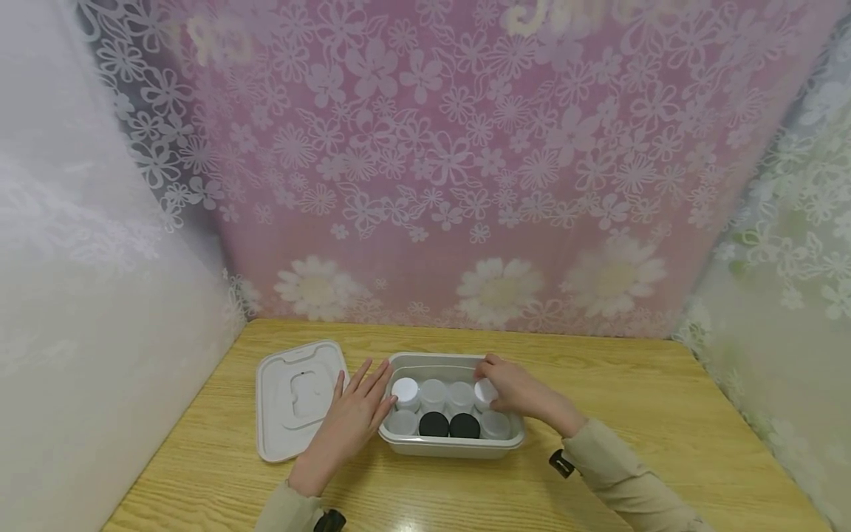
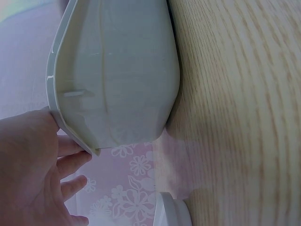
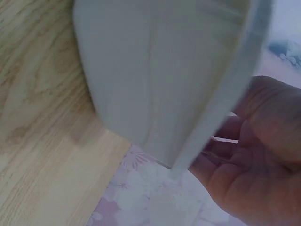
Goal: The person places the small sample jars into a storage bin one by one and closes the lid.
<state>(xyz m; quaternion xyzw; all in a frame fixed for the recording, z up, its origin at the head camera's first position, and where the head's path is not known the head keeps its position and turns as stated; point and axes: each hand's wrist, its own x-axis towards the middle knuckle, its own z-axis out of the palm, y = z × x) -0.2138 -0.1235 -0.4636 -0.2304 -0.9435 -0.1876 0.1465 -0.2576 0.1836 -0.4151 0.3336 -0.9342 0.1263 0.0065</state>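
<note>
A whitish plastic box stands on the table, holding several round-lidded jars in two rows. Two black-lidded jars sit mid-front, with clear-topped jars at the front corners. Behind them are two more clear-topped jars between white-lidded ones. My right hand reaches over the right rim, its fingers curled round the back right white-lidded jar. The fingertips are hidden by the box wall in the right wrist view. My left hand rests at the left rim, fingers spread and straight, thumb by the white-lidded jar.
A whitish lid with a moulded recess lies flat left of the box, partly behind my left hand. The wood-grain table extends to the right. A pink flowered curtain hangs along the back, with pale sheets on both sides.
</note>
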